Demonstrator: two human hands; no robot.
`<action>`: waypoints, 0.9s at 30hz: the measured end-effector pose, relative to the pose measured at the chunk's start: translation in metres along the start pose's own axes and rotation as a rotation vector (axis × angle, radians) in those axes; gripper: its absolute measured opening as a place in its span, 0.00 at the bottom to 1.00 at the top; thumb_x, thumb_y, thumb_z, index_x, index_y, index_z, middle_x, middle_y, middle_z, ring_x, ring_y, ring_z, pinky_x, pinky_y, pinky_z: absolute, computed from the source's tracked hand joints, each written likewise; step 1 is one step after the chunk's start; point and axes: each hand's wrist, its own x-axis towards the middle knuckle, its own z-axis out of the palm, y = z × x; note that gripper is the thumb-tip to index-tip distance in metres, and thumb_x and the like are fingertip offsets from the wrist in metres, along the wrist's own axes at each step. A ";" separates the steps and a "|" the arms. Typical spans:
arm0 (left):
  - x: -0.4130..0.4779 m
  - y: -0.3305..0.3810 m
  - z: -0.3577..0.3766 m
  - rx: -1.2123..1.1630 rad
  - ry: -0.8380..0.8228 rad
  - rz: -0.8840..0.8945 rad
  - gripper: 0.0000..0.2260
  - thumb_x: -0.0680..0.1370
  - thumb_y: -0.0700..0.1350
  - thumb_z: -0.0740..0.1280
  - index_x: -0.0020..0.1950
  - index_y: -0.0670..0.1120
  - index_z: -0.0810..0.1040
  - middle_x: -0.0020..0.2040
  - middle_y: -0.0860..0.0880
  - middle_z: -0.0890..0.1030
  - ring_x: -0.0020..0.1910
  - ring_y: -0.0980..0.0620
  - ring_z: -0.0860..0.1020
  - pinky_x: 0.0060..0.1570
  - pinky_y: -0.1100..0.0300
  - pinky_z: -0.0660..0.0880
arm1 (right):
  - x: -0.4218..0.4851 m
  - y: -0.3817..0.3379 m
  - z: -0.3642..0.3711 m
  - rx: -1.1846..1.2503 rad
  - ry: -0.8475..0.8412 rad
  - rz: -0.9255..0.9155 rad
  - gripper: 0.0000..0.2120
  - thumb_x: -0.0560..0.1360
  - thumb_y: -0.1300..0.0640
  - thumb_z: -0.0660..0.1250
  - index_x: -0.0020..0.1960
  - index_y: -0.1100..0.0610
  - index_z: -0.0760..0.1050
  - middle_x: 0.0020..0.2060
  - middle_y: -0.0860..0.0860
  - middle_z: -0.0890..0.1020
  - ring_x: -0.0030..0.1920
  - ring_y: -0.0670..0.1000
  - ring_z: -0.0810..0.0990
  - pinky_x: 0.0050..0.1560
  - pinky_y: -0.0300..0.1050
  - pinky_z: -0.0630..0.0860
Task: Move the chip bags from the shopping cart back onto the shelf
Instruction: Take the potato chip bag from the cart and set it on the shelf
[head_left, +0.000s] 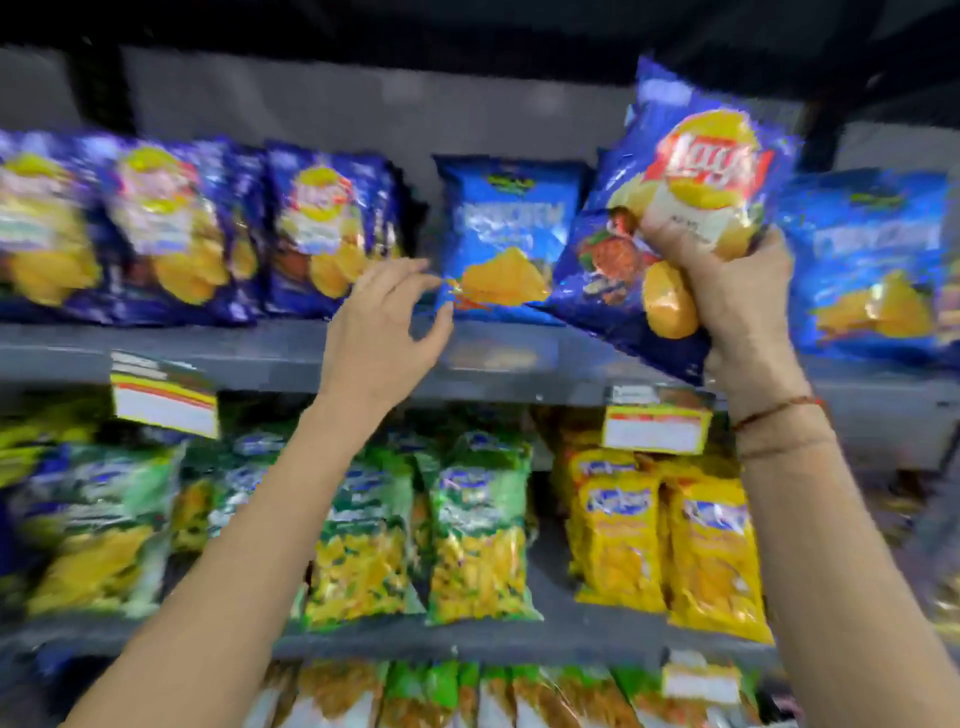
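Observation:
My right hand (737, 301) grips a dark blue Lay's chip bag (675, 208) by its lower half and holds it tilted above the front edge of the grey upper shelf (493, 358). The bag leans between two lighter blue chip bags (506, 234) that stand on that shelf. My left hand (384, 322) hovers empty with fingers spread, just left of the nearer light blue bag. Several more dark blue Lay's bags (322, 228) stand in a row on the shelf's left side. The shopping cart is out of view.
Another light blue bag (872, 265) stands at the right. Price labels (163, 400) hang from the shelf edge. The shelf below holds green bags (478, 530) and yellow bags (711, 561). More bags (415, 696) fill the lowest shelf.

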 end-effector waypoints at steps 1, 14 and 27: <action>-0.002 -0.012 -0.006 0.035 -0.032 -0.038 0.16 0.73 0.49 0.62 0.52 0.39 0.81 0.54 0.40 0.81 0.56 0.43 0.76 0.58 0.57 0.67 | 0.000 -0.001 0.021 0.004 -0.029 -0.008 0.39 0.51 0.42 0.80 0.58 0.57 0.76 0.51 0.50 0.85 0.50 0.48 0.84 0.55 0.50 0.81; -0.048 -0.097 -0.034 0.278 -0.355 -0.220 0.28 0.76 0.60 0.53 0.57 0.40 0.80 0.55 0.41 0.82 0.56 0.43 0.79 0.57 0.50 0.72 | -0.040 0.033 0.197 -0.096 -0.361 -0.053 0.37 0.59 0.45 0.80 0.62 0.55 0.68 0.47 0.42 0.77 0.51 0.47 0.78 0.54 0.36 0.73; -0.065 -0.101 -0.030 0.270 -0.285 -0.208 0.24 0.78 0.56 0.54 0.60 0.41 0.78 0.57 0.45 0.82 0.58 0.46 0.78 0.64 0.48 0.67 | -0.051 0.063 0.261 -0.202 -0.530 0.009 0.33 0.66 0.47 0.77 0.62 0.58 0.66 0.59 0.53 0.80 0.52 0.46 0.73 0.51 0.38 0.67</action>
